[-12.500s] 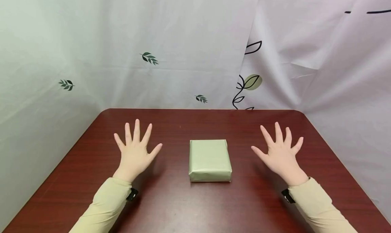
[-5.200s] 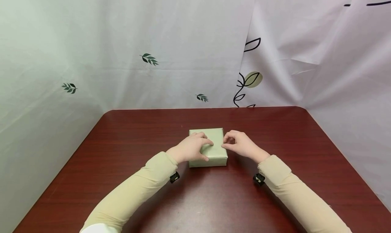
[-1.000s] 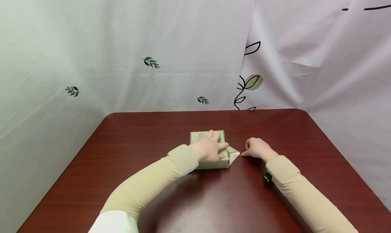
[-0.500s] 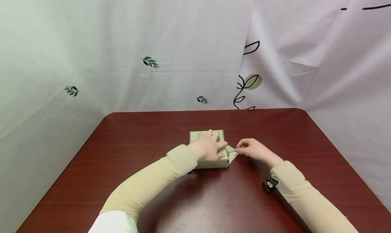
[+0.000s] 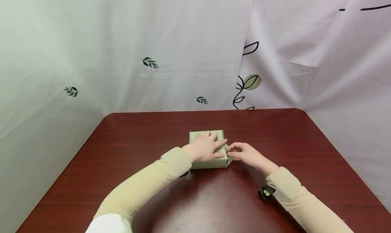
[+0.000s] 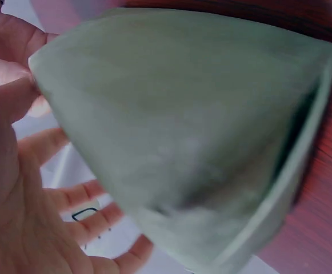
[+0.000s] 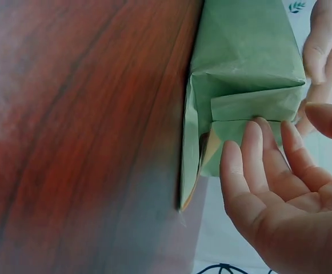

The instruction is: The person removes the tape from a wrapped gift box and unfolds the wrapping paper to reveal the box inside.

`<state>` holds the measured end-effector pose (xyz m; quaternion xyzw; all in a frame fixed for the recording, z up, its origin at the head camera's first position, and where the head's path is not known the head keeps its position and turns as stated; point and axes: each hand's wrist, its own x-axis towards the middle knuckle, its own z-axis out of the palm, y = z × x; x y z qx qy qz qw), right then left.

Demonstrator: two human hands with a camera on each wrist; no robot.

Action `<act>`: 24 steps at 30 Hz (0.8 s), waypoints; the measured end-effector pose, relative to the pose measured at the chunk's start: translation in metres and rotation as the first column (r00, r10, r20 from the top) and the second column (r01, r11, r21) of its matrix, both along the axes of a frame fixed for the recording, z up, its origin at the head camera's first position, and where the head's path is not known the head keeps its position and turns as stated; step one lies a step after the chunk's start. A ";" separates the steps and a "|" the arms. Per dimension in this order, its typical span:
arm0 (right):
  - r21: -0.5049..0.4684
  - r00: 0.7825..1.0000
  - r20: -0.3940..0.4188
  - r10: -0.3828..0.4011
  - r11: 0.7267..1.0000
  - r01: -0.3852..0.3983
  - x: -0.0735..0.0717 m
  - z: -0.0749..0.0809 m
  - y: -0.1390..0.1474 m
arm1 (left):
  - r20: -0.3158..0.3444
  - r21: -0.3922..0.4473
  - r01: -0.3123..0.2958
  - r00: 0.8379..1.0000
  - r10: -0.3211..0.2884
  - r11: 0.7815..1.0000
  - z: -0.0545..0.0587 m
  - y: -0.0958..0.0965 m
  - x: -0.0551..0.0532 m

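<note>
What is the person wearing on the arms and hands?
Both hands, left hand and right hand, are bare, without gloves or rings. Long, close-fitting sleeves in pale yellow-beige cover both arms to the wrists. A small black device is strapped under the right wrist. White cloth shows at the left upper arm.

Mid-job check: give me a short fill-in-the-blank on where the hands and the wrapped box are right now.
The left hand rests flat on ____ of the green wrapped box.
The right hand touches the loosened paper flap at the box's ____ end.
The box lies on a ____ table.

Missing words: top; right; dark red wooden
</note>
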<state>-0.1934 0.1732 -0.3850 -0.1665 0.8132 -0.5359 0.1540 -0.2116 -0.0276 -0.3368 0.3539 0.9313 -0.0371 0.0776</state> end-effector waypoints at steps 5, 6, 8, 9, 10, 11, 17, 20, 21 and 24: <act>-0.030 0.999 0.026 -0.019 0.999 0.020 0.001 -0.001 -0.002 | 0.000 0.147 0.074 0.997 -0.075 0.986 -0.002 -0.020 -0.009; -0.034 0.999 0.030 -0.021 0.999 0.022 0.002 -0.002 -0.002 | -0.002 0.169 0.086 0.996 -0.086 0.982 -0.002 -0.025 -0.011; -0.041 0.999 0.035 -0.022 0.999 0.023 0.002 -0.002 -0.003 | -0.017 0.215 0.108 0.994 -0.107 0.971 -0.004 -0.035 -0.015; -0.043 0.999 0.036 -0.022 0.999 0.023 0.003 -0.002 -0.004 | -0.023 0.231 0.111 0.994 -0.109 0.967 -0.004 -0.041 -0.016; -0.047 0.999 0.037 -0.023 0.999 0.024 0.003 -0.002 -0.004 | -0.031 0.247 0.111 0.994 -0.107 0.963 -0.005 -0.046 -0.018; -0.049 0.999 0.036 -0.025 0.998 0.027 0.003 -0.002 -0.005 | -0.033 0.264 0.107 0.994 -0.102 0.959 -0.006 -0.051 -0.019; -0.059 1.000 0.010 -0.021 0.998 0.022 0.005 0.000 -0.007 | 0.023 0.330 0.074 0.996 -0.087 0.941 -0.012 -0.074 -0.029; -0.054 1.000 0.006 -0.021 0.998 0.021 0.006 0.002 -0.008 | 0.079 0.370 0.056 0.993 -0.092 0.927 -0.013 -0.082 -0.032; -0.052 1.000 0.006 -0.021 0.998 0.022 0.006 0.002 -0.009 | 0.099 0.386 0.048 0.991 -0.093 0.921 -0.013 -0.083 -0.032; -0.042 1.000 0.009 -0.025 0.999 0.025 0.006 0.002 -0.009 | 0.133 0.426 0.033 0.986 -0.099 0.904 -0.014 -0.087 -0.033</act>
